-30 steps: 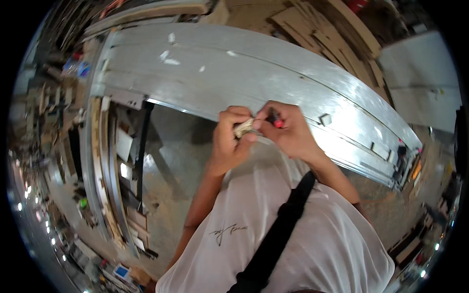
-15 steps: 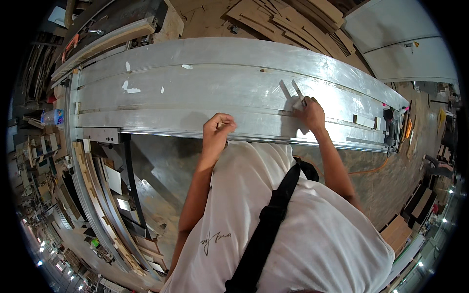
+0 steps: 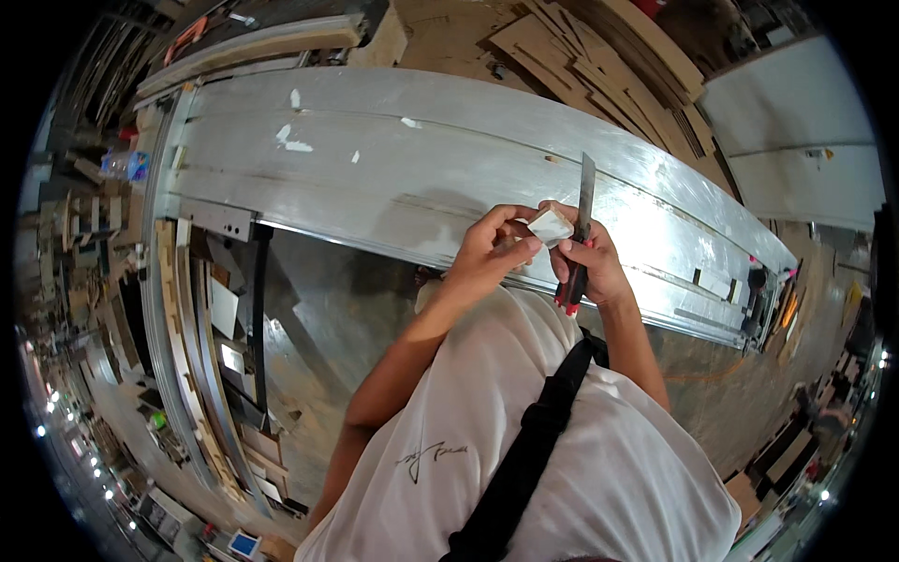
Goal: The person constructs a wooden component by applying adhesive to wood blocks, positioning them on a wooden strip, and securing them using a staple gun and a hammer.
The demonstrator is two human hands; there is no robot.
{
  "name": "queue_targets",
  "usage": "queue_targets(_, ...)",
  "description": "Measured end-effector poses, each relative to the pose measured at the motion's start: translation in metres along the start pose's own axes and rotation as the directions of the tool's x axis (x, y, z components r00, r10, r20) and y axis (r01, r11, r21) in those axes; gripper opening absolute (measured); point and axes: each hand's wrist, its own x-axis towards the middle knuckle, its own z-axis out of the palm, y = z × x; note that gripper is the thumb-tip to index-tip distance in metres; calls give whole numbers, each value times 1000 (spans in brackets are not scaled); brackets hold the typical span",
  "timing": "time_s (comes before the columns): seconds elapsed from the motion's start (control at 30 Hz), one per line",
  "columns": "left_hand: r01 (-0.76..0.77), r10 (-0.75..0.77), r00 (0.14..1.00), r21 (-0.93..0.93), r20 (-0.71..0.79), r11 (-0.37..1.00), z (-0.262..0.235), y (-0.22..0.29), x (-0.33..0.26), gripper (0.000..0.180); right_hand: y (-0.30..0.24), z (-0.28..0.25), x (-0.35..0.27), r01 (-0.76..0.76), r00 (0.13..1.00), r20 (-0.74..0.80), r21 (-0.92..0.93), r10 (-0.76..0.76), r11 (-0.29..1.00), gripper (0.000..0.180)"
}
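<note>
My right hand (image 3: pixel 599 260) is closed around a utility knife (image 3: pixel 579 262) with a black and red handle. The knife's long blade (image 3: pixel 587 183) is out and points away from me. Just to the left, my left hand (image 3: pixel 496 242) pinches a small white-faced block (image 3: pixel 550 225) with a brownish edge. Fingertips of the right hand reach round to the block too, and the blade stands beside it, apart from its face. Both hands are held over the near edge of the long metal table (image 3: pixel 309 192).
Stacked brown boards (image 3: pixel 599 80) lie beyond the table. A wood-edged rail (image 3: pixel 253 56) runs at the far left, near a plastic bottle (image 3: pixel 125 166). Long strips (image 3: pixel 187 356) and offcuts stand at the lower left. A pale cabinet (image 3: pixel 796 122) is at the far right.
Both hands have come together in front of me. The left hand, earlier apart with no block showing in it, now pinches the block. The knife has turned upright, and the view has shifted.
</note>
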Motion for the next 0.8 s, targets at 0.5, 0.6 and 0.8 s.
queue_targets(0.5, -253, 173, 922, -201, -345, 947, -82, 2, -89, 47, 27, 124, 56, -111, 993, -54, -205, 102, 972, 32)
queue_targets(0.6, -299, 281, 885, 11, -372, 954, -106, 7, -115, 45, 44, 164, 61, -132, 991, -24, -222, 130, 966, 29)
queue_targets(0.8, -411, 315, 815, -101, -487, 906, -177, 9, -181, 44, 86, 260, 62, -86, 987, 113, -252, 118, 964, 37)
